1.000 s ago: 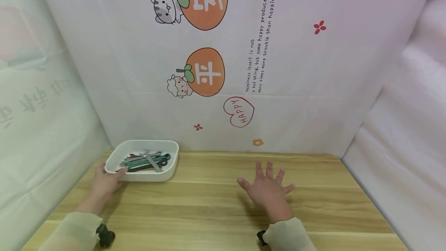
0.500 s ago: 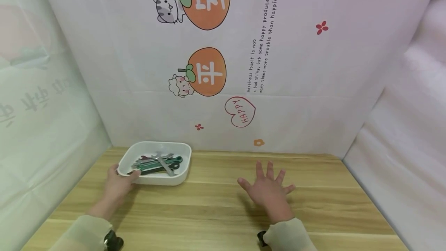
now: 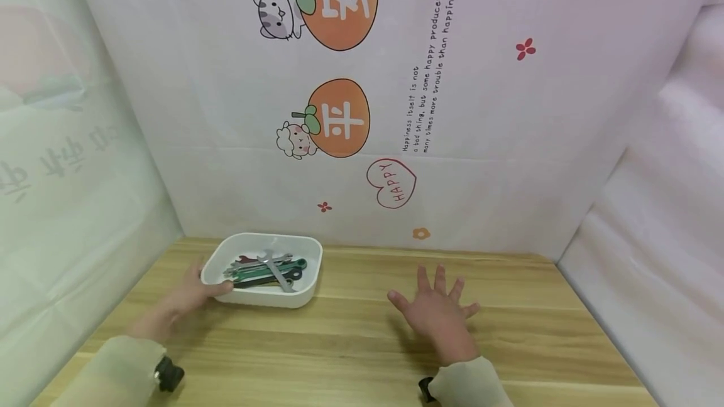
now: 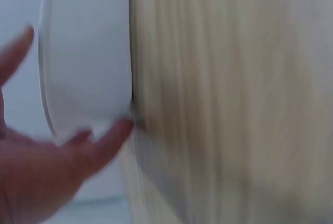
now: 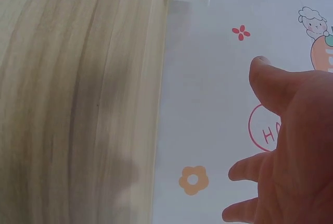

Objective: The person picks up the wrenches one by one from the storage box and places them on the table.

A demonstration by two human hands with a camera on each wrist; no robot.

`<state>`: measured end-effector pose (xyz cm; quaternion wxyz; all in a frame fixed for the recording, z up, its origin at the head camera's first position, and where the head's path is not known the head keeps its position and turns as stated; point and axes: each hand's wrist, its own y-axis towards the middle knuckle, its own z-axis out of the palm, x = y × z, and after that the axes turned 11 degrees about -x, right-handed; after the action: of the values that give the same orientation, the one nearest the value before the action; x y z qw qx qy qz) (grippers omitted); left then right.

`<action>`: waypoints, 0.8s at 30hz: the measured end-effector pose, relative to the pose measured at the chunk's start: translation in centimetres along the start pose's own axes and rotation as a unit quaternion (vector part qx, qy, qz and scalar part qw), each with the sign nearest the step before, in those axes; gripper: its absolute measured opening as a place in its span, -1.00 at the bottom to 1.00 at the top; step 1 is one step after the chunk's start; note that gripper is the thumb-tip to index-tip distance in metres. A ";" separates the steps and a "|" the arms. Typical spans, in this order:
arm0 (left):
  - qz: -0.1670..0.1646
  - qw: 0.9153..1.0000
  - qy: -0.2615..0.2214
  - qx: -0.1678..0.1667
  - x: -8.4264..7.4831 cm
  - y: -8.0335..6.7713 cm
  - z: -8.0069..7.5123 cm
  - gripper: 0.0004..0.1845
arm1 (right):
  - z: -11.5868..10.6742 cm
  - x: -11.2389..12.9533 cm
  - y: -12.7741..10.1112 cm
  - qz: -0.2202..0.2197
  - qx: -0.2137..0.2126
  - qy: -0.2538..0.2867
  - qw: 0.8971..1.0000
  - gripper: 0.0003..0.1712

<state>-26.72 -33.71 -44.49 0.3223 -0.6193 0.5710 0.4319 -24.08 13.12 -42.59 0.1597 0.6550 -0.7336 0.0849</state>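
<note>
One backdrop (image 3: 509, 112), printed with two orange fruit figures, a cat, a sheep, a "HAPPY" heart and small flowers, stands upright behind the tray and runs the full width of the scene. One wooden table (image 3: 351, 350) carries everything else, its grain running left to right, parallel to the tray's long side.

One white tray (image 3: 266, 297), a rounded rectangle, sits on the table at its left rear, close to the foot of the backdrop; its long axis lies left to right, parallel to the backdrop. Inside the tray lies a small heap of wrenches (image 3: 266, 267): at least one green, one black and one silver can be told apart, with a dark red piece at the back, but the exact count cannot be read. Most lie lengthwise along the tray's long axis; the silver one crosses them at a slant.

Two hands are in view. The left hand (image 3: 189, 294) is at the tray's left end, fingers curled loosely against the outer wall with the thumb at the rim; in the blurred left wrist view the fingertips (image 4: 117, 130) touch the tray's (image 4: 88, 52) wall. The right hand (image 3: 438, 313) lies well to the right of the tray, palm down over bare table, all five fingers spread and straight, holding nothing.
</note>
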 end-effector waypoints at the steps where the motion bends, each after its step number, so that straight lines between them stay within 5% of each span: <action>1: 0.014 1.000 0.011 0.026 0.2 0.4 -0.7 -0.01 | 0.0 0.0 0.0 0.000 0.000 0.001 1.000 0.38; 4: 0.026 0.995 0.039 0.083 0.4 1.3 -2.2 0.13 | -0.2 0.1 0.0 0.000 0.003 0.004 1.000 0.38; 9: 0.009 0.992 0.045 0.120 0.4 1.8 -2.8 0.20 | 0.0 0.0 0.1 -0.003 0.004 0.006 1.000 0.39; 24: 0.012 0.993 0.069 0.092 -0.2 1.0 -0.5 0.26 | 0.4 0.0 0.3 -0.007 -0.003 -0.001 1.000 0.39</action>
<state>-27.65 -34.20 -43.97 0.3326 -0.6088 0.6362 0.3376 -24.43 12.99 -42.91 0.1615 0.6595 -0.7297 0.0803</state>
